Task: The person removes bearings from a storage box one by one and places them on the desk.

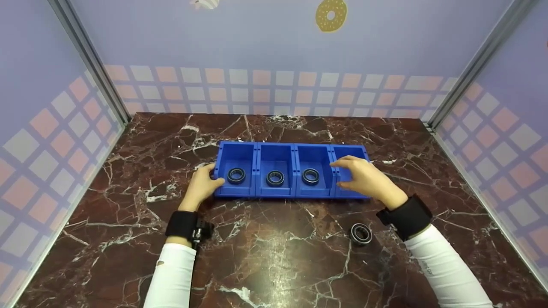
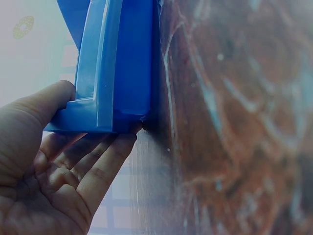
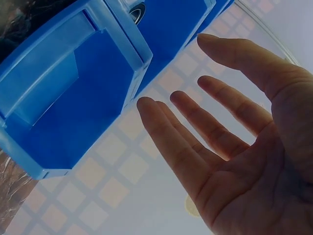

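Left hand (image 1: pixel 202 185) grips the blue bins' (image 1: pixel 276 153) left edge (image 1: pixel 219 159); right hand (image 1: pixel 369 177) spreads empty above.

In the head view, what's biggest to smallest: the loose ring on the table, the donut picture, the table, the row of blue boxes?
1. Table
2. Row of blue boxes
3. Donut picture
4. Loose ring

I note a dark red-brown desk (image 1: pixel 128 222), white-veined, with a glare patch (image 1: pixel 276 273) on its near side, and behind it a lilac back wall (image 1: pixel 257 38) bearing a pink-and-white checked band (image 1: pixel 261 77), a yellow doughnut print (image 1: pixel 322 19) above.
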Demonstrator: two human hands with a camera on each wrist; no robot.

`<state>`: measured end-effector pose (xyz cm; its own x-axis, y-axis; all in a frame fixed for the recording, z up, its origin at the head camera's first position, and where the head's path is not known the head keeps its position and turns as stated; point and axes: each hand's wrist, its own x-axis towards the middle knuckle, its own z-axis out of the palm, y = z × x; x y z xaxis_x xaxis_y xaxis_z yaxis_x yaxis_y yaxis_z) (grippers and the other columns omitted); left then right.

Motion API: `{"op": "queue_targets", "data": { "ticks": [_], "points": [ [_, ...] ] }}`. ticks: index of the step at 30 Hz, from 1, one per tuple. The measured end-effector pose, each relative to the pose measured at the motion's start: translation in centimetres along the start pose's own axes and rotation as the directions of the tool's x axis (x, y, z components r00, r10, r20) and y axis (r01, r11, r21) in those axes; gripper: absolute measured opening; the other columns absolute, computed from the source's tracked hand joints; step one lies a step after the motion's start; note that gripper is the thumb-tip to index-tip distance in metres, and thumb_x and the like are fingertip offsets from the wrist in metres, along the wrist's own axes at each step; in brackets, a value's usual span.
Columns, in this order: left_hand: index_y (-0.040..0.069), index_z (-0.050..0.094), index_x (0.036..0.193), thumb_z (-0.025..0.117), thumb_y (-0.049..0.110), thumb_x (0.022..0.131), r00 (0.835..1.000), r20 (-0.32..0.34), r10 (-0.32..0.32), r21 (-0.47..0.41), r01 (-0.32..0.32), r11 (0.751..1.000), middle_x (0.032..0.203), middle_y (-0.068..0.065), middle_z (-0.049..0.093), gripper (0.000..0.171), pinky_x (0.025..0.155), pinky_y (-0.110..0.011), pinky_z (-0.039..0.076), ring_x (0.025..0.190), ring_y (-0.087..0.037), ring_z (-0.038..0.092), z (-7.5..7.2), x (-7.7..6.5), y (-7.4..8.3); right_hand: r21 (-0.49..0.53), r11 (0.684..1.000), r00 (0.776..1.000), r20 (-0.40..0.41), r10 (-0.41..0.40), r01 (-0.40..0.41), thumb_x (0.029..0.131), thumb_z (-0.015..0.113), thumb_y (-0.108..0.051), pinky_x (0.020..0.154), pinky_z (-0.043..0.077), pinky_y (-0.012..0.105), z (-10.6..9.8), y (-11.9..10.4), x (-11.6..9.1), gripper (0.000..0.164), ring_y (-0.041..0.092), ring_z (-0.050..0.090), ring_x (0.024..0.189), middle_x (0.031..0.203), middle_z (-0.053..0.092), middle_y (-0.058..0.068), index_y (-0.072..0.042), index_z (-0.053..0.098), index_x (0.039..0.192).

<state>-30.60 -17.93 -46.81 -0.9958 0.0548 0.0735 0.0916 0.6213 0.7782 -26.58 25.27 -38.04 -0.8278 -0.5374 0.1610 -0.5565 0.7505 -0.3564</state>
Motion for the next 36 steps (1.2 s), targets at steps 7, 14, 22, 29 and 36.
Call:
{"op": "queue_targets", "data": {
  "ticks": [7,14,22,29,36],
  "points": [
    [-0.012,0.046,0.148,0.064,0.004,0.088,1.0,0.009,-0.008,-0.004,0.008,1.0,0.137,-0.033,0.058,0.065,0.105,-0.054,0.045,0.121,-0.044,0.06,0.0,0.0,0.0,0.005,1.0,1.0,0.002,-0.011,0.011,0.083,0.079,0.0,0.094,0.052,0.056,0.1,-0.2,0.9,0.049,0.044,0.06,0.119,0.129,0.065,0.025,0.006,0.067,0.131],
    [-0.013,0.048,0.146,0.064,0.003,0.087,1.0,0.001,-0.005,-0.014,0.005,1.0,0.134,-0.033,0.061,0.063,0.103,-0.053,0.047,0.116,-0.043,0.062,0.0,-0.1,0.1,0.022,1.0,1.0,0.028,0.012,-0.013,0.084,0.08,-0.002,0.1,0.049,0.056,0.3,-0.4,1.9,0.052,0.045,0.057,0.126,0.134,0.063,0.026,0.005,0.065,0.133],
    [-0.013,0.047,0.147,0.063,0.004,0.087,1.0,0.002,-0.003,-0.004,0.003,1.0,0.136,-0.033,0.06,0.064,0.104,-0.053,0.046,0.118,-0.043,0.061,-0.1,-0.2,0.2,0.005,1.0,0.999,0.029,-0.016,0.016,0.084,0.08,-0.001,0.101,0.048,0.057,0.9,-0.3,2.9,0.05,0.044,0.057,0.125,0.132,0.065,0.025,0.006,0.066,0.131],
    [-0.013,0.047,0.147,0.063,0.003,0.087,1.0,0.002,-0.001,-0.016,0.002,1.0,0.134,-0.032,0.061,0.064,0.102,-0.052,0.048,0.115,-0.042,0.063,0.0,-0.1,0.1,-0.002,1.0,0.999,0.042,-0.004,0.004,0.084,0.08,-0.002,0.1,0.048,0.057,1.5,-0.2,3.8,0.048,0.043,0.059,0.122,0.131,0.066,0.023,0.004,0.068,0.13],
    [-0.012,0.047,0.147,0.063,0.004,0.088,1.0,0.005,-0.001,-0.009,0.001,1.0,0.137,-0.032,0.059,0.064,0.104,-0.053,0.046,0.119,-0.044,0.061,0.0,-0.2,0.1,-0.003,1.0,0.998,0.057,0.008,-0.008,0.083,0.079,-0.001,0.102,0.046,0.057,1.9,-0.1,4.7,0.048,0.043,0.06,0.122,0.13,0.066,0.024,0.007,0.067,0.129]
  ]
}}
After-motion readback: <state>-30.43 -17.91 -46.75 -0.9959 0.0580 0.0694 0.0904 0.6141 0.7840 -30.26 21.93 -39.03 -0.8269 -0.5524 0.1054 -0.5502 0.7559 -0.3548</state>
